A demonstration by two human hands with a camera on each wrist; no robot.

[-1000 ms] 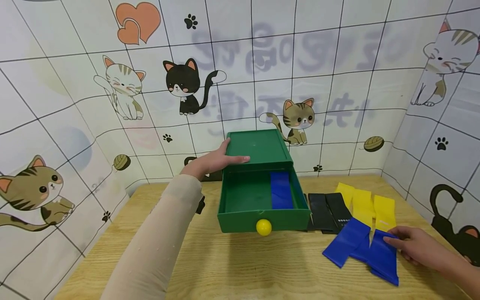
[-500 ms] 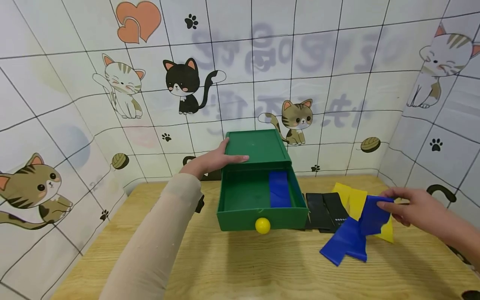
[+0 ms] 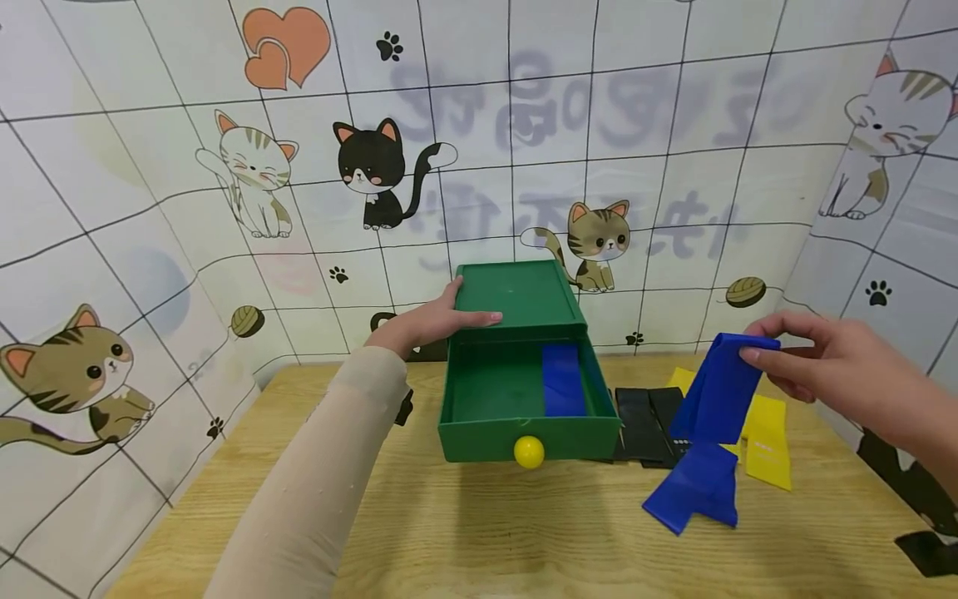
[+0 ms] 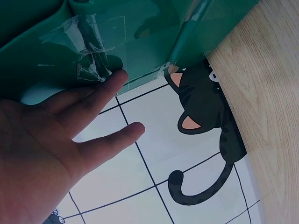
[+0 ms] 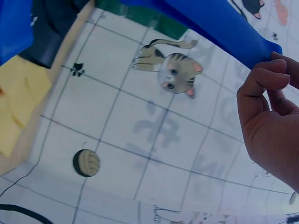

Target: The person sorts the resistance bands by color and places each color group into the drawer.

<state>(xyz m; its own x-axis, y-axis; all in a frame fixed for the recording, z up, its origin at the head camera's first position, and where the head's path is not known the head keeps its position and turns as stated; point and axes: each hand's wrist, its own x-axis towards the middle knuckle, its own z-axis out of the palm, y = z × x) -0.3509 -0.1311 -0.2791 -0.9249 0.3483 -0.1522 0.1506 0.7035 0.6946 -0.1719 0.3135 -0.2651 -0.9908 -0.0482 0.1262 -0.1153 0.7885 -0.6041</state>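
My left hand (image 3: 427,323) rests on the left side of a green box (image 3: 516,293), thumb across its top. In the left wrist view the straight fingers (image 4: 100,100) lie against the box's taped side. A drawer (image 3: 490,387) with a yellow ball knob (image 3: 529,452) is pulled out, a blue strip (image 3: 563,381) lying along its right side. My right hand (image 3: 823,358) pinches the top fold of a limp, blue folded strip (image 3: 720,391), which hangs from thumb and fingers above the table. Below it lies another blue piece (image 3: 696,491).
Black flat strips (image 3: 638,424) lie right of the drawer. Yellow strips (image 3: 767,441) lie beyond, partly behind the raised blue one. All are on a wood-grain table (image 3: 509,532). A cat-printed wall covering (image 3: 479,183) rises behind the box and at both sides.
My right hand has lifted the blue folded strip off the pile and moved it up and slightly left. My left hand, the box and its drawer have kept their places.
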